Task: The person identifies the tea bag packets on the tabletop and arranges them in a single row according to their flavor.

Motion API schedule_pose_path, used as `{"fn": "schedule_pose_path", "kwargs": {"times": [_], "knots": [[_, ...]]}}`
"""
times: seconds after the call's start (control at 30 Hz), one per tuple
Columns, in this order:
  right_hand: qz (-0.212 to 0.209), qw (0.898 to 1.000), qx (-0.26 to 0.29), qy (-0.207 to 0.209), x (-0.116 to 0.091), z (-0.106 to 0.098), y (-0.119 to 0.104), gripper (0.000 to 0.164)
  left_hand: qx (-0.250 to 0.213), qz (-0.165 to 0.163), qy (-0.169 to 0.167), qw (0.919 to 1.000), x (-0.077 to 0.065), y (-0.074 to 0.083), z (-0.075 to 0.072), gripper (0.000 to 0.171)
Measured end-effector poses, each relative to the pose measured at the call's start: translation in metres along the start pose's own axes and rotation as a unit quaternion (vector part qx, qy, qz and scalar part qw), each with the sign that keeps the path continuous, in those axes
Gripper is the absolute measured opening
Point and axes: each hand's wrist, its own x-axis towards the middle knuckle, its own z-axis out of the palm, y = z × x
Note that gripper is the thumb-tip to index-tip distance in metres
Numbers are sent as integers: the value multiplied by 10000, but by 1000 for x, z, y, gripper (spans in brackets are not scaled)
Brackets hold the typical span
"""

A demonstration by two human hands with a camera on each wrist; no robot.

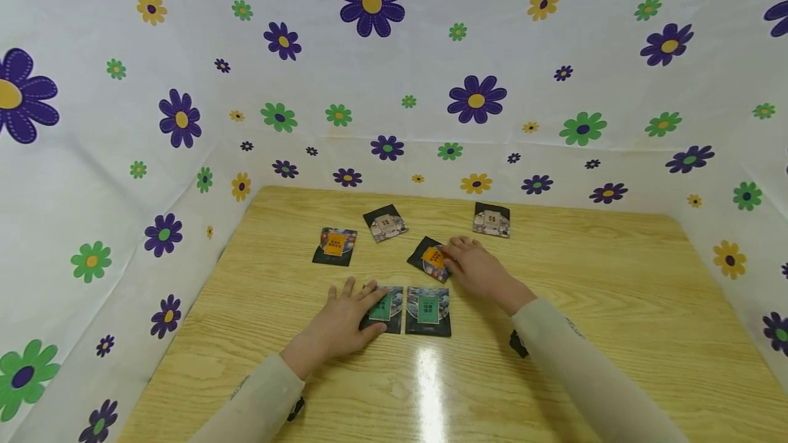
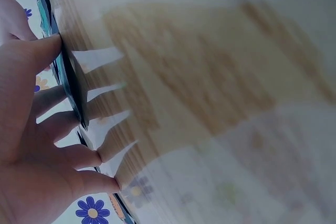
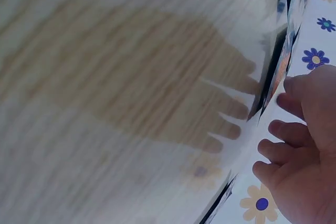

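My left hand (image 1: 345, 320) lies over a dark packet with a green label (image 1: 382, 313), its fingers spread and its thumb at the near edge. In the left wrist view, the thumb and fingers touch this flat packet (image 2: 72, 85). A matching green-labelled packet (image 1: 428, 311) lies just to its right. Farther back, my right hand (image 1: 483, 271) has its fingertips at the right edge of a tilted dark packet with an orange label (image 1: 433, 258). The right wrist view has the relaxed fingers (image 3: 286, 153) beside that packet (image 3: 275, 74).
Another orange-labelled packet (image 1: 335, 246) lies at the left. Toward the back are two packets with a pale house-like picture, one tilted (image 1: 386, 223) and one at the right (image 1: 491, 219). Flower-printed white cloth (image 1: 418, 53) surrounds the glossy wooden table (image 1: 622, 306).
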Motion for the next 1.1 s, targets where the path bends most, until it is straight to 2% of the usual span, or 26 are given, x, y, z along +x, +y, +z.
{"fn": "schedule_pose_path", "kwargs": {"times": [0.23,0.47,0.63,0.83,0.97,1.1], "knots": [[98,9998,167,-107,9,1,-4,54,-33,54,-22,10000,0,1,0,68],[323,9989,49,-344,15,6,-11,65,-32,56,21,10000,1,0,1,67],[264,9988,79,-398,14,5,-11,61,-15,55,25,10000,2,-1,2,67],[39,9997,5,-229,8,0,-6,44,-12,48,24,10000,1,0,0,67],[76,9998,-145,-97,6,-1,-2,44,-18,27,15,10000,0,0,-1,67],[23,10000,13,-34,9,2,-2,40,-10,16,14,10000,0,0,-1,67]]}}
